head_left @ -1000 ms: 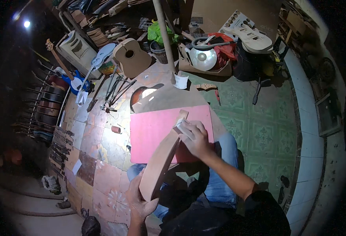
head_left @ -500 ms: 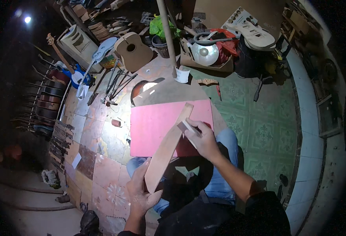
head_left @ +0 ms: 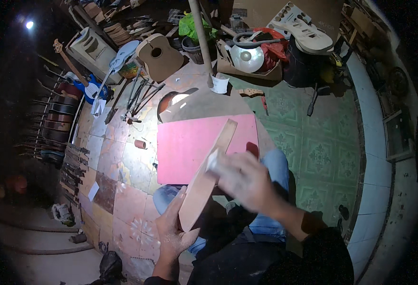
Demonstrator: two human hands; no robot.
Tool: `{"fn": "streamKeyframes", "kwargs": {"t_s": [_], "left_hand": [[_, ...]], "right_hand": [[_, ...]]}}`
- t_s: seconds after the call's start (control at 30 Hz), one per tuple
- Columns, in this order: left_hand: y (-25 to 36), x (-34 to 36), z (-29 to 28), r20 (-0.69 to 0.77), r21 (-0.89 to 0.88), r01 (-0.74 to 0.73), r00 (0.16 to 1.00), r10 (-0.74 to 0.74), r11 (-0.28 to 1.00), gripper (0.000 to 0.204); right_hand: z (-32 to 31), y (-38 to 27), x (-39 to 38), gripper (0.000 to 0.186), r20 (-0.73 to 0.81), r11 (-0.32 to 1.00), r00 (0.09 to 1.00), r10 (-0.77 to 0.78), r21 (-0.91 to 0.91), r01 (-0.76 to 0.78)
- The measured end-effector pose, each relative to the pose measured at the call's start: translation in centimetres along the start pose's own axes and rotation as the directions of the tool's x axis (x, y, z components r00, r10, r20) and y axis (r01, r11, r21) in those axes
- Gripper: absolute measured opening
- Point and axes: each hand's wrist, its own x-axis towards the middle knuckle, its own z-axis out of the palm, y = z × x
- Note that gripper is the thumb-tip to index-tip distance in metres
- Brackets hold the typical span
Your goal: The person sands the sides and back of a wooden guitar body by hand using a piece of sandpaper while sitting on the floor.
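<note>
Left hand [head_left: 173, 232] grips the lower end of my long wooden strip [head_left: 208, 176], which slants across the pink board [head_left: 185, 147]. Right hand [head_left: 247, 180], blurred, presses a small pale block [head_left: 212, 160] against the strip's face.

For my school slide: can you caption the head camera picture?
Left hand steadies a curved wooden strip while right hand presses a pale block against it.

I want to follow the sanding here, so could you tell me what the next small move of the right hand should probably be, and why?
Probably a stroke up the wooden strip toward its far end over the pink board. The right hand, blurred, presses a small pale block against the strip near its middle, while the left hand steadies the near end. The far half lies bare beyond the block.
</note>
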Motion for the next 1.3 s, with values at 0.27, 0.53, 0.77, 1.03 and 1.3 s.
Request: {"fn": "streamKeyframes", "kwargs": {"t_s": [0.27, 0.53, 0.77, 1.03, 1.3], "left_hand": [[0.6, 0.7, 0.2, 0.033, 0.068, -0.012, 0.999, 0.01, 0.998, 0.077], [0.5, 0.8, 0.7, -0.001, -0.004, 0.008, 1.0, -0.008, 1.0, 0.078], [0.6, 1.2, 0.3, 0.069, 0.087, -0.004, 0.998, -0.002, 0.996, 0.08], [1.9, 1.8, 1.0, -0.026, -0.081, 0.091, 0.995, -0.094, 0.993, 0.08], [1.2, 1.8, -0.4, -0.014, 0.041, 0.055, 0.998, -0.054, 0.998, 0.077]], "right_hand": [[-0.8, -2.6, 0.5, 0.04, 0.004, 0.977, 0.981, -0.196, -0.082, 0.195], [0.1, -1.6, -0.3, 0.041, -0.077, 0.996, 0.993, -0.093, -0.013, 0.092], [2.4, 3.6, 0.0, 0.047, -0.188, 0.943, 0.948, 0.258, 0.264, -0.204], [2.8, 4.1, 1.4, 0.05, -0.085, 0.779, 0.897, 0.435, 0.535, -0.327], [4.8, 5.0, 1.1, 0.041, -0.221, 0.891, 0.909, 0.353, 0.375, -0.255]]}}
